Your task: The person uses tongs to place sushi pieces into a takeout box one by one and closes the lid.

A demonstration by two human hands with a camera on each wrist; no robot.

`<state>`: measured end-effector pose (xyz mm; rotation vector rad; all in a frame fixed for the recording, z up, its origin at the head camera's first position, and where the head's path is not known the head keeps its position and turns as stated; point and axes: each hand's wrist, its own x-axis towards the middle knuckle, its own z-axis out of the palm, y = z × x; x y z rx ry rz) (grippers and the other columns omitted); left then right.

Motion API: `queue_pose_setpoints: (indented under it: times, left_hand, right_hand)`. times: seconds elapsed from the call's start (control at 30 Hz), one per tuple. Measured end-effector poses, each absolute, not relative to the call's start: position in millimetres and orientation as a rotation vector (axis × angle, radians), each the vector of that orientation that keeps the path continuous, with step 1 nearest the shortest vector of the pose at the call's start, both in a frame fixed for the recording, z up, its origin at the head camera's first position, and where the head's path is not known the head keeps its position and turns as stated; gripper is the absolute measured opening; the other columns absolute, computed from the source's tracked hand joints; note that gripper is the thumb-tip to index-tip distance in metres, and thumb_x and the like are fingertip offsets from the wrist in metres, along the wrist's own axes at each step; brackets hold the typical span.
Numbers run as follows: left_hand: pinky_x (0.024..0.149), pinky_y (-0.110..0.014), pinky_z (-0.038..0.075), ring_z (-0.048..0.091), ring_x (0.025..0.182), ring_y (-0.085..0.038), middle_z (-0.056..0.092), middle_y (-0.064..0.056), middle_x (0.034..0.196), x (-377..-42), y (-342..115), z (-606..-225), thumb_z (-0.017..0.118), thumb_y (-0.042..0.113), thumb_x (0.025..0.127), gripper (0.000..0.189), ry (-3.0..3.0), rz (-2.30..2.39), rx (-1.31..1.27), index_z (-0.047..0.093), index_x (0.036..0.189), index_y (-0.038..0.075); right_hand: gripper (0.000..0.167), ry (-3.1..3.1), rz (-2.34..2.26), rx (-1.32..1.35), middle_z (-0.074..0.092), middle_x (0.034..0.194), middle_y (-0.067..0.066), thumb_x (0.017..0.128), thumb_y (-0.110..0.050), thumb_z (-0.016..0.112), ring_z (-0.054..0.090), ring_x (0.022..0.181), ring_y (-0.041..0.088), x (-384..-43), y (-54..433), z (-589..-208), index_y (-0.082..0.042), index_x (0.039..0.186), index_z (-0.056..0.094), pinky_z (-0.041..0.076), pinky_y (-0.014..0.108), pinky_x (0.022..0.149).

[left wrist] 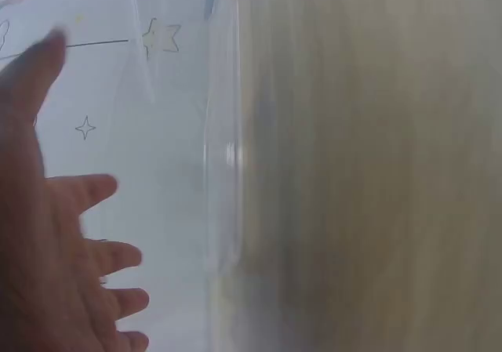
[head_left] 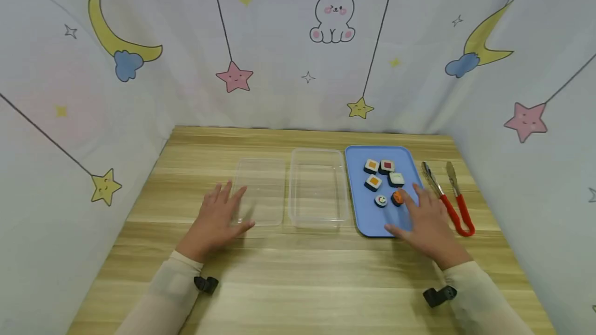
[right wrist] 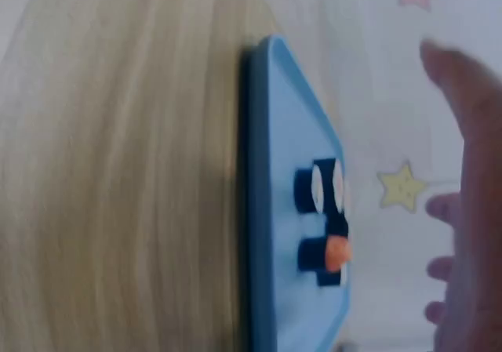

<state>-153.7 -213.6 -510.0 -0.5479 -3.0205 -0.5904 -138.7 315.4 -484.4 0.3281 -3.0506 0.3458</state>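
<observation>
My left hand (head_left: 217, 221), fingers spread, hovers beside the left edge of a flat clear plastic lid (head_left: 263, 193). Nothing lies in its grasp, and in the left wrist view its fingers (left wrist: 118, 258) stand apart. The right hand (head_left: 426, 224) is spread over the lower right of a blue tray (head_left: 365, 221). Several sushi pieces sit on that tray, among them an orange-topped roll (head_left: 397, 198) right by the right fingertips and a small white-topped roll (head_left: 381, 201). In the right wrist view the orange-topped roll (right wrist: 337, 253) stands apart from the hand.
Between lid and tray stands a clear plastic container (head_left: 318, 190). Metal tongs with red handles (head_left: 461, 211) lie right of the tray, close to the right hand. A patterned white curtain (head_left: 298, 40) surrounds the wooden table (head_left: 298, 278) at the back and sides.
</observation>
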Motion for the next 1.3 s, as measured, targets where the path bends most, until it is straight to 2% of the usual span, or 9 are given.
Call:
queue_pose_setpoints:
  times: [0.1, 0.2, 0.4, 0.67, 0.73, 0.83, 0.93, 1.1, 1.3]
  left_hand:
    - [0.12, -0.069, 0.023, 0.025, 0.151, -0.049, 0.031, -0.027, 0.163, -154, -204, -516, 0.064, 0.044, 0.102, 0.072, -2.896, -0.943, -0.531, 0.041, 0.159, 0.007]
    - [0.119, -0.065, 0.032, 0.035, 0.149, -0.042, 0.042, -0.02, 0.16, -153, -184, -520, 0.065, 0.034, 0.103, 0.062, -2.77, -1.228, -0.496, 0.046, 0.156, 0.007]
    - [0.109, -0.052, 0.051, 0.044, 0.145, -0.035, 0.047, -0.013, 0.156, -158, -127, -526, 0.069, 0.02, 0.102, 0.058, -2.578, -1.675, -0.443, 0.048, 0.155, 0.01]
    - [0.1, -0.044, 0.058, 0.053, 0.137, -0.034, 0.053, -0.013, 0.15, -166, -90, -539, 0.073, 0.006, 0.096, 0.057, -2.353, -1.972, -0.288, 0.055, 0.15, 0.006]
    - [0.099, -0.045, 0.059, 0.054, 0.136, -0.034, 0.054, -0.014, 0.149, -167, -88, -541, 0.074, 0.005, 0.095, 0.055, -2.334, -1.979, -0.278, 0.057, 0.148, 0.005]
    - [0.101, -0.049, 0.057, 0.053, 0.137, -0.036, 0.054, -0.015, 0.149, -166, -85, -541, 0.073, 0.002, 0.095, 0.053, -2.325, -1.995, -0.257, 0.058, 0.146, 0.005]
    - [0.101, -0.051, 0.057, 0.053, 0.137, -0.04, 0.054, -0.018, 0.149, -163, -82, -533, 0.071, -0.001, 0.095, 0.052, -2.327, -1.986, -0.256, 0.058, 0.145, 0.002]
    - [0.101, -0.048, 0.057, 0.054, 0.136, -0.037, 0.054, -0.015, 0.149, -164, -84, -539, 0.072, 0.005, 0.096, 0.052, -2.316, -1.999, -0.288, 0.058, 0.146, 0.003]
    - [0.1, -0.039, 0.058, 0.056, 0.136, -0.034, 0.055, -0.013, 0.15, -166, -88, -547, 0.073, 0.01, 0.097, 0.054, -2.325, -1.979, -0.301, 0.057, 0.148, 0.003]
  right_hand:
    - [0.086, -2.951, 0.432, 0.142, 0.03, 0.156, 0.037, 0.093, -0.052, 0.073, 0.029, 0.139, 0.062, -146, 332, -483, 0.0, 0.154, 0.041, 0.027, 0.083, 0.103]
    - [0.076, -2.88, 0.556, -0.113, 0.033, 0.152, 0.04, 0.098, -0.039, 0.069, 0.031, 0.134, 0.064, -153, 361, -489, 0.005, 0.153, 0.04, 0.028, 0.082, 0.101]
    - [0.086, -2.918, 0.611, -0.502, 0.032, 0.146, 0.047, 0.101, -0.048, 0.059, 0.031, 0.127, 0.069, -160, 415, -514, 0.012, 0.155, 0.03, 0.033, 0.081, 0.095]
    - [0.081, -2.95, 0.666, -0.535, 0.052, 0.122, 0.043, 0.1, -0.042, 0.065, 0.054, 0.105, 0.056, -166, 430, -530, 0.02, 0.144, 0.038, 0.051, 0.066, 0.084]
    - [0.071, -2.922, 0.675, -0.519, 0.058, 0.109, 0.037, 0.099, -0.039, 0.068, 0.057, 0.093, 0.049, -168, 429, -531, 0.019, 0.134, 0.047, 0.053, 0.057, 0.072]
    - [0.053, -2.874, 0.679, -0.501, 0.059, 0.088, 0.025, 0.097, -0.033, 0.072, 0.056, 0.077, 0.039, -170, 427, -531, 0.014, 0.114, 0.057, 0.047, 0.043, 0.057]
    - [0.047, -2.824, 0.715, -0.51, 0.063, 0.095, 0.03, 0.098, -0.028, 0.072, 0.059, 0.081, 0.044, -171, 425, -531, 0.014, 0.116, 0.062, 0.053, 0.048, 0.062]
    - [0.065, -2.751, 0.866, -0.592, 0.056, 0.133, 0.039, 0.099, -0.029, 0.07, 0.057, 0.115, 0.054, -172, 424, -528, 0.012, 0.146, 0.049, 0.052, 0.065, 0.093]
    - [0.064, -2.762, 0.857, -0.309, 0.06, 0.134, 0.033, 0.094, -0.027, 0.08, 0.059, 0.11, 0.048, -178, 405, -507, 0.004, 0.145, 0.057, 0.053, 0.062, 0.087]
